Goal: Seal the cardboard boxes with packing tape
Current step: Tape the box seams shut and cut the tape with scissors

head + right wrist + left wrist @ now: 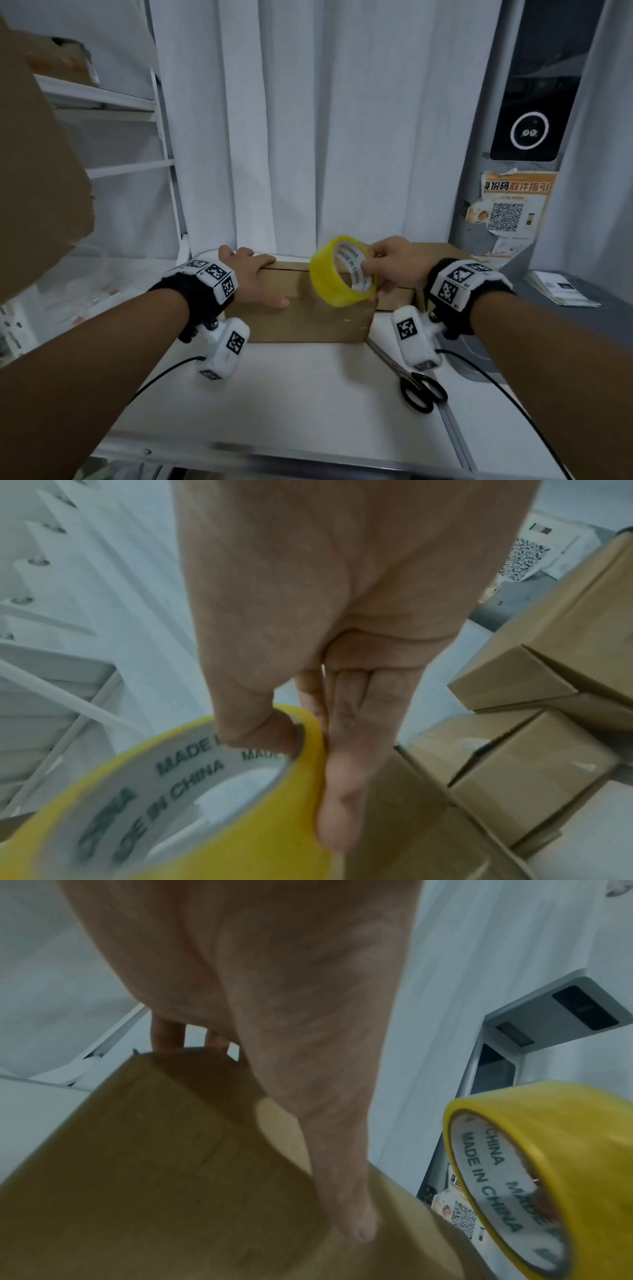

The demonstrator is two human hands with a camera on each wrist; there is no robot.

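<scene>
A brown cardboard box (pixel 308 318) stands on the white table (pixel 308 394), its top flaps closed. My left hand (pixel 255 279) lies across the box's top left, fingers reaching over the far edge and thumb (pixel 342 1191) flat on the cardboard (pixel 154 1177). My right hand (pixel 394 265) holds a roll of yellow packing tape (pixel 337 274) above the box's right end, thumb (pixel 260 729) inside the white core and fingers outside the roll (pixel 240 831). The roll (pixel 548 1164) also shows at the right of the left wrist view.
Black-handled scissors (pixel 411 380) lie on the table right of the box. More cardboard boxes (pixel 534 750) are stacked behind at the right. A white shelf rack (pixel 137 164) stands left, white curtains (pixel 325 120) behind, a grey kiosk (pixel 513 171) at the right.
</scene>
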